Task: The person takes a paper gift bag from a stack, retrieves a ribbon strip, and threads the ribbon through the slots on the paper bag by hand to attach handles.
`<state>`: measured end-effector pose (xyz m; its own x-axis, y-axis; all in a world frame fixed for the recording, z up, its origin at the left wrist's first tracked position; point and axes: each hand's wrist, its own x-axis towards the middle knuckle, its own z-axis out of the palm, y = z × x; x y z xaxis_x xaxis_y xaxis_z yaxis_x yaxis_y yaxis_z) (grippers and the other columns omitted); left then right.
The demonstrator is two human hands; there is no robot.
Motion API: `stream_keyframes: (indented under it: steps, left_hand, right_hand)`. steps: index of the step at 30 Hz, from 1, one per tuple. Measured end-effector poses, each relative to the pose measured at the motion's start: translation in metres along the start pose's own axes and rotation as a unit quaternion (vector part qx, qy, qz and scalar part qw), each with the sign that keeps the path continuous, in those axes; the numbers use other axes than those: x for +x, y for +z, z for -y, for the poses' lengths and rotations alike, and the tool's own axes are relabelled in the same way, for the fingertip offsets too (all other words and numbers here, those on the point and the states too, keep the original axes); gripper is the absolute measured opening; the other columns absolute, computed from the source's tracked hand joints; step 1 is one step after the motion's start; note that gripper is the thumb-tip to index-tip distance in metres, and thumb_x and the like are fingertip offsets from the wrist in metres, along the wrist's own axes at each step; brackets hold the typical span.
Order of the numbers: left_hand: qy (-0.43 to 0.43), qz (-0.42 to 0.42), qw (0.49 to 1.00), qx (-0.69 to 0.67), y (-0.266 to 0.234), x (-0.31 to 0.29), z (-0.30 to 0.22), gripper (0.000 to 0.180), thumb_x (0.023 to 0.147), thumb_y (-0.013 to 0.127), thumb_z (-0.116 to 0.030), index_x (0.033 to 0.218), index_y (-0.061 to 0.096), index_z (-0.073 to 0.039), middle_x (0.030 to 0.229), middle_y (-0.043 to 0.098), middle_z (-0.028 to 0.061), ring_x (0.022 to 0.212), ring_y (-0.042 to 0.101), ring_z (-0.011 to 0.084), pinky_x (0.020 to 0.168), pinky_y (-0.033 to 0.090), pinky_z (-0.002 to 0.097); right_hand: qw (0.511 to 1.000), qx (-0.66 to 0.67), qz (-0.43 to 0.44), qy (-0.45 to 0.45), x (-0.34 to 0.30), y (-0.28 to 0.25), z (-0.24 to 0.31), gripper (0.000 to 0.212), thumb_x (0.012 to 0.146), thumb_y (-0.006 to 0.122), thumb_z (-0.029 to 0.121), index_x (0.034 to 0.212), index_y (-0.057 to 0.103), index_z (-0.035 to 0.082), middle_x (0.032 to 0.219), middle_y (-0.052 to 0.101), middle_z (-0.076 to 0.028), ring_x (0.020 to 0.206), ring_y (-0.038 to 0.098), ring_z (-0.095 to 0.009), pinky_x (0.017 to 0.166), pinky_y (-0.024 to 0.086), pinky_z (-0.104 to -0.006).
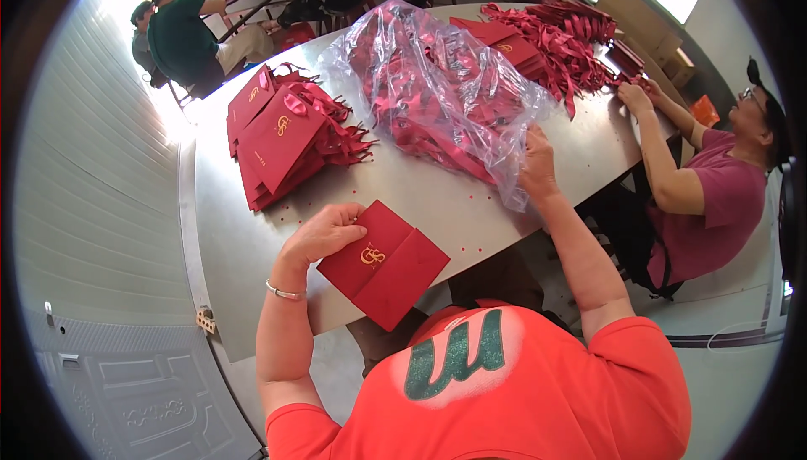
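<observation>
I see the left hand [328, 231] pinching a flat red bag [406, 265] at six o'clock; the right hand [539, 162], fingers curled, apparently clutches the clear sack [445, 82] at twelve (plenty left inside, I'd judge). The ribboned stack [282, 138] at ten looks done.

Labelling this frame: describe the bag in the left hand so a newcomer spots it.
Find the silvery table; at its near edge, the left hand, with a bangle on its wrist, holds a red bag. It has a gold emblem and a folded-over panel. The piled bags farther back trail ribbons; this one, held alone, shows none.
</observation>
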<state>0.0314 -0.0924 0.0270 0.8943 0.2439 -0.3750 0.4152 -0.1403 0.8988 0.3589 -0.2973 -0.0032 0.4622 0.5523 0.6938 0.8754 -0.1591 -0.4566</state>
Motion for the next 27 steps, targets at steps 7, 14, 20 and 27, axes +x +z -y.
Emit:
stream_keyframes:
  steps: [7, 14, 20, 27]
  left_hand:
    - [0.033, -0.048, 0.997, 0.055, 0.003, -0.004, -0.003, 0.026, 0.085, 0.056, -0.011, 0.106, 0.064, 0.002, 0.082, 0.066, 0.0046, 0.072, 0.061, 0.0107, 0.067, 0.050, 0.0278]
    - [0.022, -0.054, 0.996, 0.073, 0.002, -0.001, -0.009, 0.026, 0.084, 0.055, -0.012, 0.105, 0.065, 0.002, 0.080, 0.066, 0.0061, 0.070, 0.061, 0.0119, 0.064, 0.050, 0.0288]
    - [0.057, -0.035, 0.997, 0.027, 0.007, 0.005, 0.008, 0.023, 0.089, 0.059, -0.009, 0.107, 0.062, 0.004, 0.087, 0.068, 0.0047, 0.080, 0.060, 0.0096, 0.071, 0.049, 0.0267]
    - [0.028, -0.022, 0.997, 0.068, 0.015, -0.007, -0.007, 0.020, 0.089, 0.061, -0.012, 0.105, 0.064, 0.001, 0.086, 0.066, 0.0015, 0.079, 0.058, 0.0089, 0.071, 0.048, 0.0270]
  right_hand:
    - [0.992, 0.100, 0.011, 0.075, -0.022, -0.024, 0.010, 0.008, 0.080, 0.069, 0.007, 0.078, 0.066, 0.000, 0.094, 0.064, -0.011, 0.085, 0.060, -0.023, 0.076, 0.047, -0.0308]
    - [0.911, 0.345, -0.025, 0.225, -0.034, -0.079, 0.029, 0.014, 0.098, 0.057, 0.013, 0.089, 0.060, 0.002, 0.079, 0.057, 0.002, 0.071, 0.047, -0.004, 0.064, 0.038, -0.0185]
    - [0.914, 0.357, 0.009, 0.192, -0.010, -0.086, 0.097, 0.016, 0.097, 0.058, 0.012, 0.084, 0.056, 0.003, 0.057, 0.051, 0.000, 0.047, 0.044, -0.005, 0.047, 0.037, -0.0212]
    - [0.861, 0.492, 0.121, 0.038, 0.032, -0.049, 0.182, 0.004, 0.091, 0.062, 0.002, 0.091, 0.061, -0.002, 0.066, 0.059, -0.002, 0.057, 0.057, -0.005, 0.051, 0.046, -0.0216]
